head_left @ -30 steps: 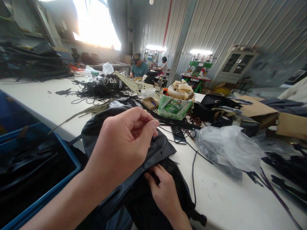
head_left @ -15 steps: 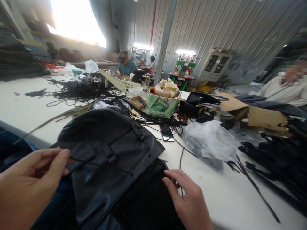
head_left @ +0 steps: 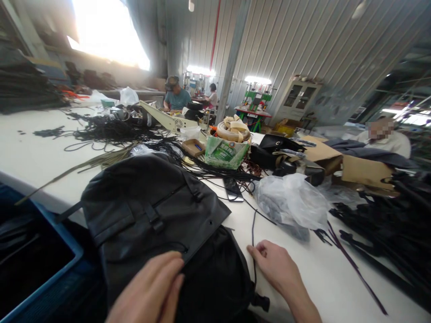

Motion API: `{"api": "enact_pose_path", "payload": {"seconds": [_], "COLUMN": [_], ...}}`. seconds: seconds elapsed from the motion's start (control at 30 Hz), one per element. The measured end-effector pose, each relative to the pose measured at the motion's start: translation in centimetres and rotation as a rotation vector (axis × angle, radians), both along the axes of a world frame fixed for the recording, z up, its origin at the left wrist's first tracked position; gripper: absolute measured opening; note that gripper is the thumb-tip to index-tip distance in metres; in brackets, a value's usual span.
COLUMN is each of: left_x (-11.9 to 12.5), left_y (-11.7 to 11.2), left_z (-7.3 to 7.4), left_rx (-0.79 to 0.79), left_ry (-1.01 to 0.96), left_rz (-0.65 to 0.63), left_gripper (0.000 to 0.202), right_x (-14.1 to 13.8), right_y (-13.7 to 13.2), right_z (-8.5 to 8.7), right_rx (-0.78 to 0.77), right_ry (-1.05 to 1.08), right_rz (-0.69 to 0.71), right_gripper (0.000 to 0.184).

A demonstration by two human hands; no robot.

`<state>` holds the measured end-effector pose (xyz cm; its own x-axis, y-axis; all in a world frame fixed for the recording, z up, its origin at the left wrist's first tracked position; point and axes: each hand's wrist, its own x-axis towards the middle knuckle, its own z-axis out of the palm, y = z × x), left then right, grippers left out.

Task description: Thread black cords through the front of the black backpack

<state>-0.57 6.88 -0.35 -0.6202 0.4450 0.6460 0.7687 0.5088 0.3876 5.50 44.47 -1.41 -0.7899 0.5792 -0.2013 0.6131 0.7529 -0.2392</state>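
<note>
A black leather backpack (head_left: pixel 151 211) lies on the white table (head_left: pixel 319 278) in front of me, flap up, with a small eyelet near the flap's edge. My left hand (head_left: pixel 151 291) rests on the bag's near part; its fingers are pressed together at the flap's edge, and what they pinch is hidden. Just right of the bag, my right hand (head_left: pixel 278 269) has curled fingers, with thumb and forefinger closed on a thin black cord (head_left: pixel 252 233) that runs away across the table.
A blue crate (head_left: pixel 50 278) sits low on the left. Beyond the bag are a phone (head_left: pixel 232 190), a crumpled clear plastic bag (head_left: pixel 292 202), a green box of tape rolls (head_left: pixel 229 150), tangled black cords (head_left: pixel 114 128) and cardboard (head_left: pixel 363 168). A person (head_left: pixel 384 134) sits at right; two more work far back.
My left hand has swung from high over the bag, out to the left, then back onto the bag's near edge. My right hand left the bag and moved right to the cord.
</note>
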Motion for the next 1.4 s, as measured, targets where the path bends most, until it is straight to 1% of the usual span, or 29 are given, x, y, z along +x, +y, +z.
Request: {"api": "enact_pose_path", "payload": {"seconds": [0.03,0.07,0.13,0.2,0.23,0.27,0.33,0.4,0.5,0.6,0.63,0.67,0.7,0.77,0.83,0.87,0.93,1.0,1.03,1.07,1.1,1.17,1.2,1.23,1.3,1.37,1.4], "left_x": [0.7,1.1,1.3,1.0,0.7,0.5,0.1,-0.2,-0.9,-1.9,-2.2,-2.4,-2.6,-2.6,-2.5,-2.6,-2.8,-3.4,-3.8,-4.1,-4.5,-5.0,-5.1,-5.1,-5.0,-4.8,-4.6], "left_y": [2.2,4.0,6.6,7.6,7.7,7.7,7.5,7.0,6.1,5.3,5.3,5.3,5.3,5.8,6.3,6.6,7.0,7.0,6.9,6.8,6.7,6.6,6.6,6.8,7.2,7.9,8.2], "left_z": [-0.2,-0.6,-1.8,-3.2,-3.8,-4.3,-4.8,-4.7,-3.6,-1.8,-1.2,-0.7,-0.2,0.5,0.7,0.6,0.3,0.1,0.0,0.1,0.3,1.0,1.3,1.6,1.6,1.0,0.7], "left_rx": [-0.085,-0.119,-0.199,-0.257,-0.272,-0.275,-0.282,-0.312,-0.432,-0.488,-0.476,-0.446,-0.409,-0.342,-0.327,-0.353,-0.432,-0.500,-0.514,-0.514,-0.501,-0.460,-0.453,-0.461,-0.534,-0.648,-0.699], "left_ry": [0.012,0.049,0.116,0.154,0.176,0.210,0.276,0.314,0.278,0.267,0.243,0.202,0.141,0.009,-0.076,-0.100,-0.136,-0.117,-0.079,-0.026,0.047,0.208,0.272,0.319,0.353,0.318,0.283], "left_rz": [-0.077,-0.101,-0.095,-0.077,-0.070,-0.064,-0.042,-0.012,0.026,0.048,0.046,0.037,0.027,0.011,0.000,-0.004,-0.008,-0.004,0.004,0.022,0.049,0.105,0.116,0.115,0.092,0.096,0.117], "left_gripper": [0.024,0.022,0.036,0.048,0.052,0.056,0.056,0.053,0.050,0.054,0.057,0.059,0.057,0.044,0.027,0.024,0.024,0.033,0.039,0.044,0.048,0.051,0.051,0.049,0.037,0.026,0.026], "right_x": [-0.1,-0.3,-0.3,-0.1,0.0,0.2,0.4,0.3,-0.7,-2.1,-2.4,-2.7,-3.0,-3.3,-3.7,-4.0,-4.9,-6.1,-6.7,-7.3,-7.9,-9.1,-9.7,-10.3,-11.6,-13.0,-13.6], "right_y": [0.1,0.3,0.7,1.1,1.3,1.4,1.4,1.0,-0.3,-1.4,-1.7,-1.9,-2.1,-2.3,-2.6,-2.9,-3.4,-4.1,-4.4,-4.6,-4.8,-5.1,-5.2,-5.4,-5.7,-6.0,-6.2], "right_z": [0.0,0.1,0.2,0.3,0.5,0.7,1.4,2.5,4.5,6.0,6.2,6.4,6.4,6.2,5.6,5.2,4.2,3.3,3.0,2.8,2.8,3.1,3.4,3.7,4.1,4.2,4.1], "right_rx": [0.011,0.020,0.021,-0.018,-0.082,-0.179,-0.428,-0.637,-0.779,-0.879,-0.896,-0.895,-0.868,-0.731,-0.532,-0.437,-0.295,-0.199,-0.145,-0.081,-0.016,0.103,0.148,0.179,0.208,0.207,0.197], "right_ry": [0.001,0.006,0.032,0.072,0.137,0.237,0.527,0.832,1.111,1.224,1.243,1.249,1.235,1.152,1.002,0.924,0.796,0.691,0.657,0.638,0.630,0.659,0.682,0.700,0.722,0.726,0.728], "right_rz": [0.012,0.019,0.029,0.028,0.015,-0.005,-0.058,-0.114,-0.150,-0.103,-0.074,-0.039,0.008,0.140,0.319,0.412,0.568,0.703,0.754,0.795,0.831,0.855,0.856,0.857,0.860,0.870,0.870], "right_gripper": [0.037,0.034,0.030,0.033,0.036,0.039,0.048,0.054,0.054,0.059,0.058,0.052,0.042,0.026,0.023,0.025,0.038,0.050,0.051,0.047,0.039,0.019,0.015,0.017,0.020,0.018,0.018]}}
